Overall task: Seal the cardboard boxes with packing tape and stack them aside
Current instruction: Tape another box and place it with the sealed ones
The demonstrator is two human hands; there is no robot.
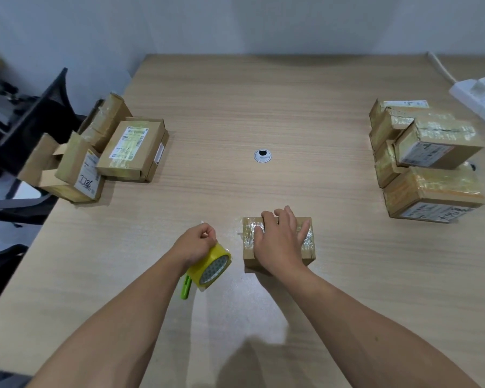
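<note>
A small cardboard box point(249, 260) lies on the wooden table point(263, 107) in front of me, with clear tape across its top. My right hand point(277, 239) lies flat on the box, fingers spread over the tape. To its left, my left hand point(198, 242) grips a yellow roll of packing tape point(212, 270) held just above the table, and a strip of clear tape stretches from the roll toward the box's left edge. A green cutter point(186, 287) lies under the roll.
Several cardboard boxes point(129, 152), some with open flaps, sit at the left edge. A stack of taped boxes point(431, 161) stands at the right. A round cable grommet point(263, 156) is mid-table. A white power strip point(476, 93) lies far right. A dark chair point(25, 121) stands left of the table.
</note>
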